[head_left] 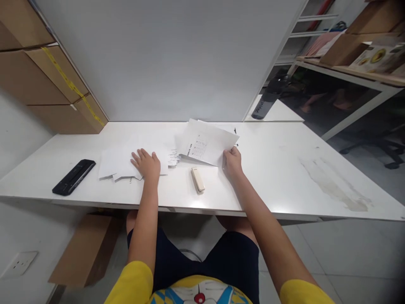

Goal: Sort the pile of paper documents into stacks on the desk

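My left hand (146, 164) lies flat with fingers spread on a loose stack of white paper sheets (118, 162). Some edges of that stack stick out unevenly. My right hand (232, 161) grips the near right corner of a printed paper sheet (205, 141), which is partly lifted and curled, with text and a small table on it. Whether it is one sheet or several I cannot tell. Between the hands, closer to me, a cream stapler (198, 180) rests on the white table and neither hand touches it.
A black phone-like device (74, 177) lies at the table's left. A dark bottle (265, 103) stands beyond the back right edge. Cardboard boxes (60, 93) are stacked at the left, another box (85, 249) is under the table (278, 181). A grey panel (171, 59) rises behind.
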`<control>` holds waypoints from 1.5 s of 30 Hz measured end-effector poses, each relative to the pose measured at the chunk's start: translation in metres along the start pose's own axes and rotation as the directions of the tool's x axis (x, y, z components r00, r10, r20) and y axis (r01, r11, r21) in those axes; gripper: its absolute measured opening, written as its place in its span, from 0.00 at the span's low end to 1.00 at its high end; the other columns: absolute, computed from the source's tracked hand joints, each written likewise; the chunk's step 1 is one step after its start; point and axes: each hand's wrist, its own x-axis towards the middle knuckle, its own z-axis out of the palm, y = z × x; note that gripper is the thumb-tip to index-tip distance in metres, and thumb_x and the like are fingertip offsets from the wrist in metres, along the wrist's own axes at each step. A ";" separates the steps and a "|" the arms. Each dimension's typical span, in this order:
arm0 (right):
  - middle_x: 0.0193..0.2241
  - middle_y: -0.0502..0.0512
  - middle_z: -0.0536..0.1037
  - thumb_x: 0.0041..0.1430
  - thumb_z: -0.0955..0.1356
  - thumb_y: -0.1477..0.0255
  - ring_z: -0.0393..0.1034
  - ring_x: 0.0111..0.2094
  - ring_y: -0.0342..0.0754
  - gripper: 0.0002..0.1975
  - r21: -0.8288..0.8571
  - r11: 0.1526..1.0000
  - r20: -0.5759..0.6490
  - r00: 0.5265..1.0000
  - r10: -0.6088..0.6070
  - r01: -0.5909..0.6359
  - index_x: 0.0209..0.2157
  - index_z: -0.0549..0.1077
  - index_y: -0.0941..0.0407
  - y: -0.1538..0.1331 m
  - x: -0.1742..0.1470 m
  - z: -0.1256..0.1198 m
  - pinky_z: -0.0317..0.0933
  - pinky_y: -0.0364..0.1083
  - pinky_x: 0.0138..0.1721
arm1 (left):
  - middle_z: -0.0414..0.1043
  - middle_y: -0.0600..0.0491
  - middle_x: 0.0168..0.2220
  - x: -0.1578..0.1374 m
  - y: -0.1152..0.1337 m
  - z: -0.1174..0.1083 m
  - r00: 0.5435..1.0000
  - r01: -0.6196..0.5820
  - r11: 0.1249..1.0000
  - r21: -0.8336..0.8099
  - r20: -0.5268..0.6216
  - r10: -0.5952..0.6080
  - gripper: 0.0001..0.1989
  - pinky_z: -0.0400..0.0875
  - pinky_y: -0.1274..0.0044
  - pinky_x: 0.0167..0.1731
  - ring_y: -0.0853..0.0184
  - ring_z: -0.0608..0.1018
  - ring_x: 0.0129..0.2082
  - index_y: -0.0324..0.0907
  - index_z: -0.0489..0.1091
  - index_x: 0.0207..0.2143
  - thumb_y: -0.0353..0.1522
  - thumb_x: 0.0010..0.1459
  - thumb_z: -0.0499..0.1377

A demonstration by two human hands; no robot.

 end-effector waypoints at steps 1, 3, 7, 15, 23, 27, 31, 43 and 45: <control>0.38 0.53 0.78 0.46 0.66 0.65 0.71 0.41 0.51 0.13 0.012 1.000 -0.007 1.000 0.001 -0.001 0.37 0.67 0.51 -0.002 -0.001 0.002 0.65 0.52 0.44 | 0.54 0.34 0.67 -0.001 0.001 0.000 0.999 -0.036 0.999 -0.033 -0.016 0.035 0.33 0.43 0.45 0.65 0.46 0.48 0.71 0.32 0.49 0.69 0.42 0.68 0.46; 0.37 0.52 0.78 0.46 0.66 0.65 0.71 0.41 0.51 0.13 0.045 0.999 -0.013 1.000 0.000 0.000 0.37 0.69 0.51 -0.007 -0.004 0.006 0.65 0.52 0.45 | 0.53 0.38 0.68 -0.004 0.008 0.005 0.984 -0.174 0.978 -0.116 0.024 0.178 0.34 0.47 0.51 0.67 0.51 0.49 0.71 0.37 0.46 0.70 0.43 0.68 0.47; 0.34 0.50 0.78 0.47 0.67 0.66 0.71 0.38 0.50 0.10 0.063 0.998 0.067 0.998 -0.020 0.016 0.35 0.72 0.51 -0.016 -0.010 0.012 0.65 0.50 0.43 | 0.49 0.44 0.71 -0.012 0.028 0.019 0.909 -0.263 0.882 -0.391 0.207 0.362 0.34 0.58 0.62 0.65 0.57 0.56 0.70 0.47 0.41 0.71 0.46 0.68 0.47; 0.29 0.49 0.77 0.48 0.69 0.64 0.70 0.34 0.49 0.09 0.067 0.997 0.070 0.996 -0.046 0.042 0.32 0.74 0.52 -0.008 -0.001 0.007 0.65 0.51 0.40 | 0.58 0.38 0.67 -0.004 0.029 0.021 0.852 0.059 0.640 -0.766 0.373 0.368 0.45 0.69 0.67 0.56 0.55 0.69 0.63 0.43 0.40 0.71 0.58 0.62 0.47; 0.37 0.51 0.76 0.53 0.68 0.63 0.69 0.41 0.51 0.11 0.039 0.991 -0.058 0.991 -0.124 0.126 0.37 0.74 0.52 -0.006 -0.005 -0.010 0.64 0.52 0.44 | 0.73 0.41 0.55 -0.017 0.032 0.022 0.886 -0.049 0.595 -0.802 0.240 0.397 0.46 0.69 0.64 0.55 0.53 0.71 0.60 0.41 0.65 0.61 0.64 0.58 0.37; 0.34 0.50 0.72 0.53 0.68 0.66 0.66 0.38 0.48 0.08 0.011 0.970 -0.088 0.967 -0.240 0.241 0.36 0.70 0.52 -0.022 -0.016 -0.011 0.62 0.50 0.44 | 0.74 0.41 0.55 -0.024 0.035 0.022 0.841 -0.013 0.520 -0.854 0.272 0.468 0.46 0.70 0.63 0.54 0.51 0.73 0.58 0.40 0.68 0.58 0.66 0.53 0.47; 0.32 0.50 0.70 0.51 0.68 0.68 0.66 0.37 0.48 0.08 -0.017 0.976 -0.033 0.976 -0.216 0.215 0.34 0.68 0.52 -0.032 -0.025 -0.005 0.63 0.49 0.42 | 0.76 0.43 0.52 -0.031 0.041 0.023 0.838 0.098 0.580 -0.809 0.381 0.390 0.35 0.72 0.63 0.53 0.52 0.76 0.54 0.41 0.70 0.54 0.57 0.54 0.59; 0.32 0.53 0.76 0.51 0.69 0.59 0.69 0.37 0.53 0.12 -0.172 0.968 0.144 0.977 -0.157 0.181 0.34 0.73 0.51 -0.041 -0.031 0.010 0.65 0.52 0.42 | 0.80 0.46 0.34 -0.041 0.046 0.017 0.954 -0.008 0.673 -0.739 0.196 0.227 0.30 0.75 0.70 0.35 0.58 0.80 0.36 0.38 0.75 0.36 0.57 0.57 0.56; 0.32 0.53 0.76 0.52 0.69 0.58 0.70 0.39 0.53 0.14 -0.133 0.974 0.067 0.982 -0.176 0.183 0.35 0.73 0.52 -0.052 -0.039 0.004 0.65 0.52 0.43 | 0.77 0.48 0.27 -0.045 0.045 0.019 0.960 -0.072 0.641 -0.764 0.120 0.251 0.34 0.74 0.71 0.32 0.60 0.79 0.30 0.39 0.74 0.29 0.61 0.57 0.51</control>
